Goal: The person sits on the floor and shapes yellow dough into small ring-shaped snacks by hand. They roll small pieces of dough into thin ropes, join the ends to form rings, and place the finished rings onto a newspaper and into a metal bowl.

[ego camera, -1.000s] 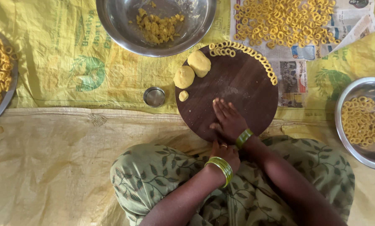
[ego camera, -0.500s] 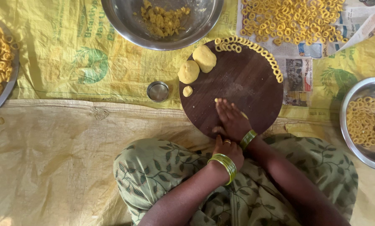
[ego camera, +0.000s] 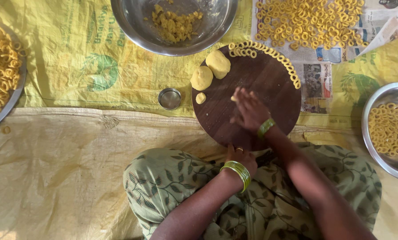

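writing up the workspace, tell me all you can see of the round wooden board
The round wooden board is dark brown, flat on the yellow sheet. Small dough rings line its far-right edge, and three dough balls sit at its left. The right hand rests on it; the left hand touches its near edge.

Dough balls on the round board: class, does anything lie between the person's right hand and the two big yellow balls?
Nothing visible does. The right hand lies flat on the round wooden board, and only bare board separates it from the two dough balls at the upper left. The small dough ball sits lower left, off that line.
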